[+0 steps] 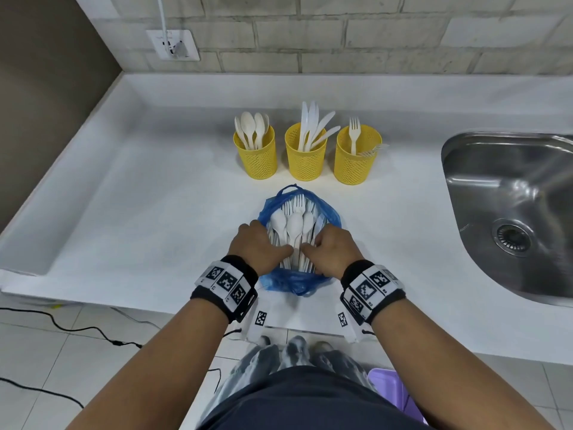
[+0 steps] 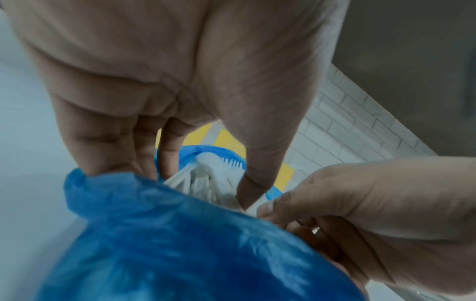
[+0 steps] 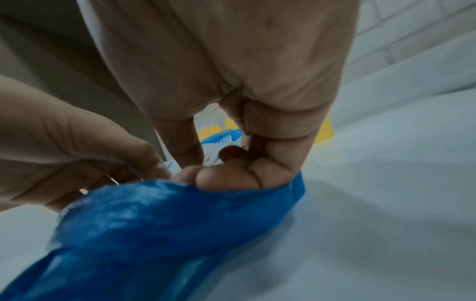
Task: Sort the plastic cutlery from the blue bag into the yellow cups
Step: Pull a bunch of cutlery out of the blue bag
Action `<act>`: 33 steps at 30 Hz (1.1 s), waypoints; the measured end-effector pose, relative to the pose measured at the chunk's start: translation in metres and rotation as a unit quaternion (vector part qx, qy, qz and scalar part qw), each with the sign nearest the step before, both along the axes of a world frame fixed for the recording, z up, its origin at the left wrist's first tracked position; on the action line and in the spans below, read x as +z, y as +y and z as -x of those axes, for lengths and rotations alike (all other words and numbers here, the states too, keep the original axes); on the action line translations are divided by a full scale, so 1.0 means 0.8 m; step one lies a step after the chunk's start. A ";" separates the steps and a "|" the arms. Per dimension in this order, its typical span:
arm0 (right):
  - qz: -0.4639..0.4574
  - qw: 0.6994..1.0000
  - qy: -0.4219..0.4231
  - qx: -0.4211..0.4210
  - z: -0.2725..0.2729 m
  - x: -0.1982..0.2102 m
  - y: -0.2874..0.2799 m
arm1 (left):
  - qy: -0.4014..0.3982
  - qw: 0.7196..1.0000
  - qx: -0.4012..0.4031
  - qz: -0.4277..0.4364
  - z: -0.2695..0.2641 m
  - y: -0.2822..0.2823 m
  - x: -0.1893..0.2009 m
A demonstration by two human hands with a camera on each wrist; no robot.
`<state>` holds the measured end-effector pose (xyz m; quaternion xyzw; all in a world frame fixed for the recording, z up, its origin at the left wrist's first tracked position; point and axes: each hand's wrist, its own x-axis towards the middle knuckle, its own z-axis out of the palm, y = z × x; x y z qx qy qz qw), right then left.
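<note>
Now both hands work at the open blue bag [image 1: 299, 282] of white cutlery [image 1: 294, 226] on the tabletop [image 1: 155, 212].

Left hand [image 1: 259, 248] has its fingers curled over the bag's left edge and its thumb on the handles; right hand [image 1: 333, 252] curls at the right edge, its grip seemingly pinching a handle, though blur hides which piece; beyond stand three yellow cups, holding spoons [image 1: 255, 152], knives [image 1: 305, 153] and forks [image 1: 356, 155]; a steel sink [image 1: 511, 212] lies to the right.

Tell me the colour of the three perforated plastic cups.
Yellow perforated plastic cups; head view shows it best.
</note>
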<state>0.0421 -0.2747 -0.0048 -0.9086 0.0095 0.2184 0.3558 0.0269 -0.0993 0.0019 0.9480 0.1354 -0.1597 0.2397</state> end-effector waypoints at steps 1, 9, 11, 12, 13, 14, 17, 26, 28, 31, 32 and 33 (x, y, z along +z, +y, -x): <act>-0.002 1.000 0.005 0.000 -0.002 -0.001 -0.001 | -0.003 1.000 0.006 0.000 -0.001 -0.002 0.001; -0.005 1.000 0.011 -0.022 -0.008 0.007 -0.006 | 0.012 1.000 0.000 -0.008 -0.012 -0.008 0.011; 0.004 0.999 0.001 -0.034 -0.010 0.007 -0.005 | 0.005 1.000 0.008 -0.011 -0.014 -0.009 0.010; 0.006 0.999 -0.003 -0.037 -0.011 0.008 -0.003 | 0.001 1.000 0.011 -0.011 -0.015 -0.011 0.009; 0.006 0.999 -0.007 -0.036 -0.012 0.009 0.000 | 0.002 1.000 0.016 -0.010 -0.016 -0.012 0.007; 0.008 0.999 -0.013 -0.033 -0.013 0.010 0.002 | 0.004 1.000 0.018 -0.010 -0.017 -0.013 0.006; -0.008 0.999 -0.018 -0.032 -0.016 0.016 0.007 | 0.015 1.000 0.010 -0.015 -0.020 -0.012 0.013; 0.083 0.996 -0.028 -0.020 -0.016 0.020 0.017 | 0.004 0.999 0.035 0.008 -0.018 -0.005 0.008; 0.098 0.994 -0.039 -0.012 -0.016 0.021 0.018 | 0.014 0.999 0.034 0.005 -0.019 -0.006 0.010; 0.115 0.992 -0.049 0.003 -0.018 0.022 0.019 | 0.020 0.999 0.034 -0.002 -0.020 -0.009 0.014; 0.121 0.991 -0.052 0.011 -0.019 0.023 0.020 | 0.020 0.999 0.036 -0.002 -0.020 -0.010 0.015; 0.126 0.990 -0.055 0.019 -0.021 0.024 0.020 | 0.019 0.999 0.039 0.001 -0.020 -0.011 0.016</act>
